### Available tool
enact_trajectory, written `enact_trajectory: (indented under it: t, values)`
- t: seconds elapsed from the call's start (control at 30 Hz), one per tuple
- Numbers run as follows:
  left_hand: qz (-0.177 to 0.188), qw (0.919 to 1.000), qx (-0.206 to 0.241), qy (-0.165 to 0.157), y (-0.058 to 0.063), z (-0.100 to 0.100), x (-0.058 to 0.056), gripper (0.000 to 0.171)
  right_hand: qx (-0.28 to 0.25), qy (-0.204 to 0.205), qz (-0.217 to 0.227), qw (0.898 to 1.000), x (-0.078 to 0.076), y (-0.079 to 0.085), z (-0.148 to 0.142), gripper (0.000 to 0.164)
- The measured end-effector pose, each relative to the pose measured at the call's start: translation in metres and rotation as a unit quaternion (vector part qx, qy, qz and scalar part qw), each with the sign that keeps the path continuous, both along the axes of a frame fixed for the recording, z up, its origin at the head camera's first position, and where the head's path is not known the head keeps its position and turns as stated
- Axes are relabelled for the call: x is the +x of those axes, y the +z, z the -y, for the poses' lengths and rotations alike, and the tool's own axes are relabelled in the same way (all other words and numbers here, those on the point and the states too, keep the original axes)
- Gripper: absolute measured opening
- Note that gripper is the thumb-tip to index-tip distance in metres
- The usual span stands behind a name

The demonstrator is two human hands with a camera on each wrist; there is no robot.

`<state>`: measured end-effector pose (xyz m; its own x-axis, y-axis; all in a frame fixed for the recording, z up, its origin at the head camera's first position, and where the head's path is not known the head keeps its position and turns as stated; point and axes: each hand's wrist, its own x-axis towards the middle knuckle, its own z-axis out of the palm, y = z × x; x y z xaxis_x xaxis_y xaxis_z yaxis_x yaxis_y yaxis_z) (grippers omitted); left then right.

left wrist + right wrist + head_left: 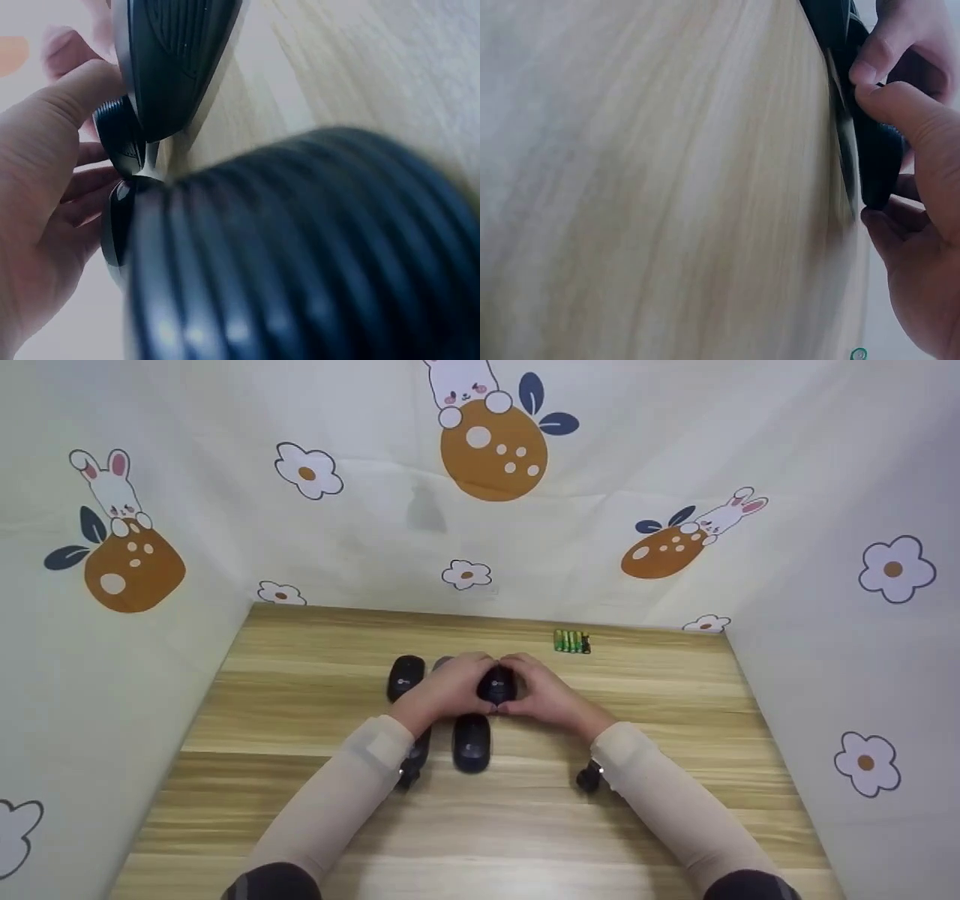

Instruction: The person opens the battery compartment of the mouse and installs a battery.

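Observation:
Both hands meet around a black computer mouse point(496, 684) over the middle of the wooden table. From one side the left hand point(454, 688) grips it, thumb at its near end and fingers at the far end. The right hand point(546, 691) holds the opposite side in the same way, and the two thumbs come together at the near end. In the right wrist view the mouse point(879, 154) appears close over the tabletop, with the right hand's fingertips at its end. Just nearer the person lies another black mouse point(471, 744).
Another black mouse point(406, 678) lies to the left, and a grey one point(442, 661) is mostly hidden behind the left hand. One more dark mouse point(420, 748) shows beside the left wrist. Several green batteries point(572, 641) stand in a row at the back. Patterned cloth point(360, 547) encloses the table.

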<state>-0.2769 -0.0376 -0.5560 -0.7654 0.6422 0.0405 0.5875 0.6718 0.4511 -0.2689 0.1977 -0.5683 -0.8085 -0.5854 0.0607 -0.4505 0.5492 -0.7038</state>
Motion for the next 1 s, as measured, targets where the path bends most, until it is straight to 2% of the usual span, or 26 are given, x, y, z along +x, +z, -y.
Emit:
enact_trajectory:
  t: [0.27,0.47,0.77,1.0]
  values:
    - [0.014,0.9970,0.076,-0.001,0.003,0.007,0.002,0.074,-0.060,-0.011,0.029,0.998,0.002,0.005,-0.007,0.080]
    - [0.013,0.9907,0.136,0.007,0.003,0.011,0.009,0.070,-0.110,-0.013,0.031,0.993,0.005,0.010,-0.013,0.077]
    - [0.020,0.9694,0.245,0.001,0.006,0.013,0.022,0.060,-0.208,-0.013,0.024,0.978,0.017,0.017,-0.015,0.065]
    - [0.014,0.9471,0.321,0.005,0.007,0.010,0.030,0.054,-0.234,-0.027,-0.006,0.972,0.030,0.023,-0.014,0.060]
